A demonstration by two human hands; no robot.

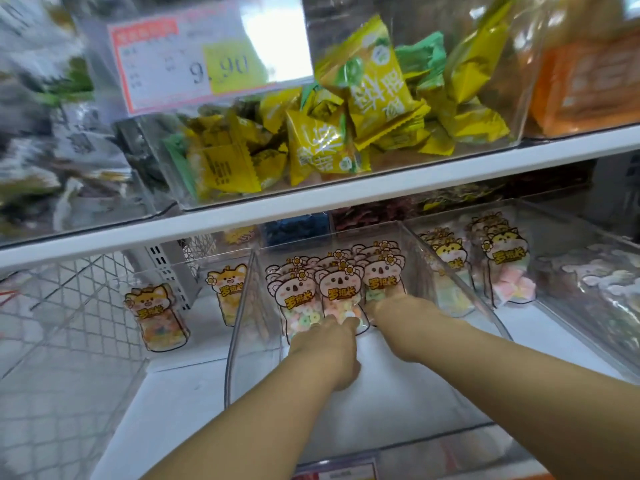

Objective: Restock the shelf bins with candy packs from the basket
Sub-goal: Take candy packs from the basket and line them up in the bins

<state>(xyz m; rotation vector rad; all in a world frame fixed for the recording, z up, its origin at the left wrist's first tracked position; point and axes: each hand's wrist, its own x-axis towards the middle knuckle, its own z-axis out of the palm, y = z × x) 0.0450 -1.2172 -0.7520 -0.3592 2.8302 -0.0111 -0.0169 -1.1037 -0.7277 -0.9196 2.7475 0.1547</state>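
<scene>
Both bare forearms reach into the middle clear bin [239,327] on the lower shelf. The koala candy packs [337,284] stand upright in rows at the back of this bin, with pastel ring sweets visible through their clear lower halves.

The left hand [325,348] is seen from behind, its fingertips against the bottom of the front packs. The fingers run out of sight under the knuckles, so I cannot tell whether they pinch a pack or only touch it. The right hand [403,315] meets the rightmost front pack in the same way. Its fingers are hidden by the back of the hand, and its grip cannot be told either.

In the bin to the left stand fox packs [156,313], and in the bin to the right cat packs [505,265] with marshmallow pieces, partly veiled by glare on the plastic. Above, yellow-green packs [377,88] are heaped in an upper bin behind a blurred price tag [207,60]. A wire mesh [69,306] shows at far left, smeared. A red label [336,471] is cut off at the bottom edge
</scene>
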